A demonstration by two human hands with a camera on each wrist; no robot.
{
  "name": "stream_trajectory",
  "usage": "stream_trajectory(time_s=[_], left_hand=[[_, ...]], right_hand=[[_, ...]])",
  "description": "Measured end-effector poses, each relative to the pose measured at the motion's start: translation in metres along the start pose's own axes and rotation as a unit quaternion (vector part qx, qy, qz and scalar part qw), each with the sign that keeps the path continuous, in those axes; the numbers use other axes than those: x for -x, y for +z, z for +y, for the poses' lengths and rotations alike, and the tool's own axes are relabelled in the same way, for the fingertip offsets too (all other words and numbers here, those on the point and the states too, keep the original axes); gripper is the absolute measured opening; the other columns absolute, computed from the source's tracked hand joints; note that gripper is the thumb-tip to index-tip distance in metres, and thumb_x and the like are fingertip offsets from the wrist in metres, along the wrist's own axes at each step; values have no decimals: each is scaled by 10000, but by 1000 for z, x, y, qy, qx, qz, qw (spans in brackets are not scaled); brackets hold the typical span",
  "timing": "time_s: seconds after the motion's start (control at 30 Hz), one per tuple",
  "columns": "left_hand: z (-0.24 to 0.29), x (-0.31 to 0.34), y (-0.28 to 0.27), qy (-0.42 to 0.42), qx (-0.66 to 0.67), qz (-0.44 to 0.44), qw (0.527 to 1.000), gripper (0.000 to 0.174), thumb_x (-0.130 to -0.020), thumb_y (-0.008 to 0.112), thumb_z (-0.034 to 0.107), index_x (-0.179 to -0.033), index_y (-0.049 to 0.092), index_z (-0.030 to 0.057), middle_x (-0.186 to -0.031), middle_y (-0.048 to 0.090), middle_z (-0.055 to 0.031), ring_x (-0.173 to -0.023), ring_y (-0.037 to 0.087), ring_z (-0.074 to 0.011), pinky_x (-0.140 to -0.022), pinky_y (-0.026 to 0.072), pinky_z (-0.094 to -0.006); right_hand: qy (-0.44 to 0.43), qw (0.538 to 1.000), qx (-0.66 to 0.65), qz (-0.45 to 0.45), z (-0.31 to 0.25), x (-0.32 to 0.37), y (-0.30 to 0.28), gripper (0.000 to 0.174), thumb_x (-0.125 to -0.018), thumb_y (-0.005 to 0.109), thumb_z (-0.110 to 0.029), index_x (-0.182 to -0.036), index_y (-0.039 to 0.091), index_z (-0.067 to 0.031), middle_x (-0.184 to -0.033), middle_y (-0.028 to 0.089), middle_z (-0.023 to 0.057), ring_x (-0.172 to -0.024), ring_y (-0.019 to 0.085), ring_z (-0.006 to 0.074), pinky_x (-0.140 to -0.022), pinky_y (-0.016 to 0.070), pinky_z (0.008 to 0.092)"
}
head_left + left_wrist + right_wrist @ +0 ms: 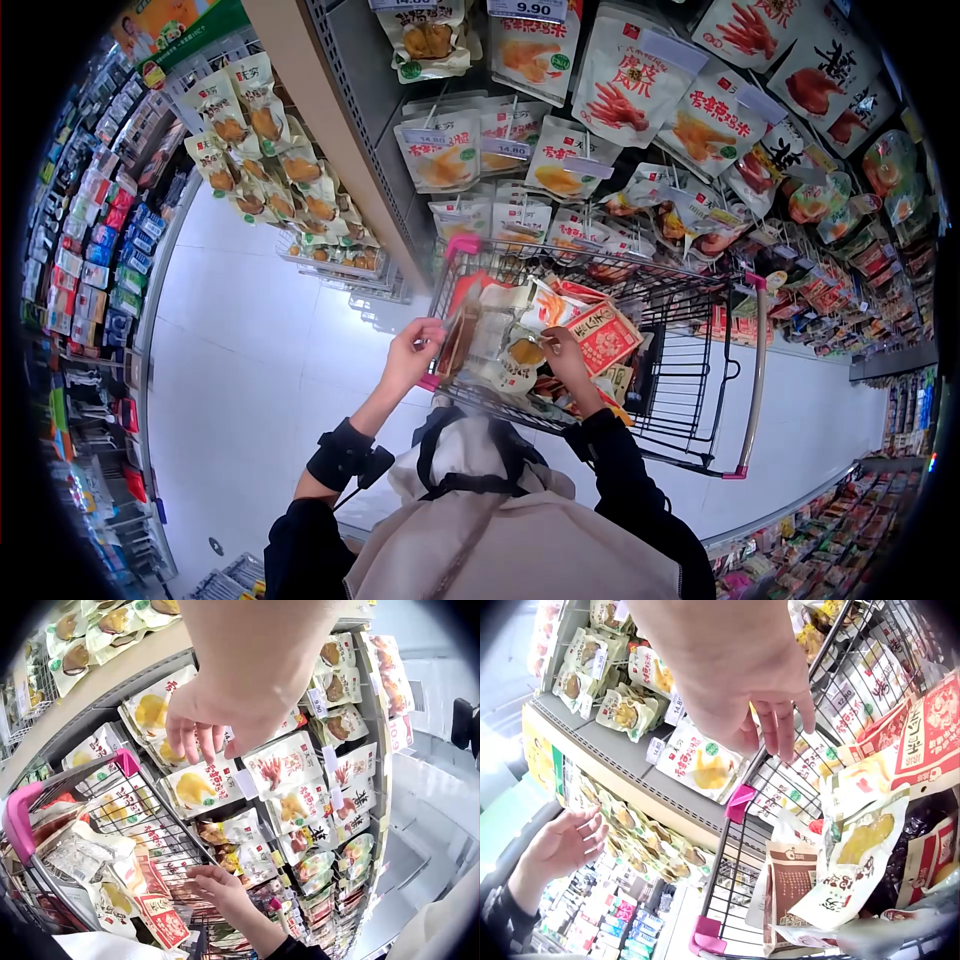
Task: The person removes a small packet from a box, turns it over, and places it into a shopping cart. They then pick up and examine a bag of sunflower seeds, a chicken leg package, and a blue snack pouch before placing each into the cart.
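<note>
My left hand (412, 352) is at the cart's left end, its fingers loosely bent around nothing. The right wrist view shows the same left hand (564, 844) empty, palm partly turned up. My right hand (570, 362) hovers over the packets in the cart; in the left wrist view this right hand (217, 892) has relaxed fingers and holds nothing. Below the hands, the cart (750, 380) carries a red printed packet (603, 338), a pale pouch with a yellow picture (866, 840) and a brown packet (791, 889). Other packets lie partly hidden beneath them.
Hanging pouches (440, 150) with price tags fill the rack beyond the cart. A beige shelf edge (335, 120) stands at the cart's left end, with more pouches (270, 140) beside it. Store shelves (100, 250) line the far left, across a pale floor (230, 330).
</note>
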State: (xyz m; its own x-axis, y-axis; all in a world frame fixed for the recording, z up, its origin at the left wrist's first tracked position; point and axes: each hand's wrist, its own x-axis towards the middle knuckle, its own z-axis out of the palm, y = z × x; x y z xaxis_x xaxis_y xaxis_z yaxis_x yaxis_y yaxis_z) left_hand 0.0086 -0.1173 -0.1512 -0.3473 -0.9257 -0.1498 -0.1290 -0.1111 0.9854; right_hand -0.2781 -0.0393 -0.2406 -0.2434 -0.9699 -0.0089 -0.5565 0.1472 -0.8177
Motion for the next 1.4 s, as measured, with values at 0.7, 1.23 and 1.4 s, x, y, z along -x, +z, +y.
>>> stream_trajectory(time_s=[0.7, 1.23, 1.4], left_hand=[[45, -36, -47, 74, 72, 41, 994, 241, -835, 534, 45, -1069, 501, 0, -903, 594, -54, -852, 536, -84, -682, 410, -187], [33, -103, -99, 42, 98, -42, 993, 251, -824, 533, 35, -1070, 488, 14, -900, 593, -36, -837, 529, -70, -663, 391, -181], [32, -118, -102, 36, 88, -75, 993, 244, -830, 533, 37, -1068, 486, 14, -901, 588, -33, -834, 533, -71, -680, 395, -185]], right_hand=[[-56, 949, -306, 45, -169, -39, -12, 301, -810, 467, 65, -1096, 397, -1, -1055, 494, 83, -936, 532, 160, -782, 449, 263], [-49, 949, -274, 147, -189, -96, 17, 339, -824, 479, 9, -1151, 387, 2, -1089, 504, 118, -938, 532, 147, -790, 431, 249], [-40, 946, -264, 186, -180, -113, 19, 344, -828, 488, -3, -1156, 386, 1, -1089, 505, 124, -942, 533, 149, -802, 432, 250]])
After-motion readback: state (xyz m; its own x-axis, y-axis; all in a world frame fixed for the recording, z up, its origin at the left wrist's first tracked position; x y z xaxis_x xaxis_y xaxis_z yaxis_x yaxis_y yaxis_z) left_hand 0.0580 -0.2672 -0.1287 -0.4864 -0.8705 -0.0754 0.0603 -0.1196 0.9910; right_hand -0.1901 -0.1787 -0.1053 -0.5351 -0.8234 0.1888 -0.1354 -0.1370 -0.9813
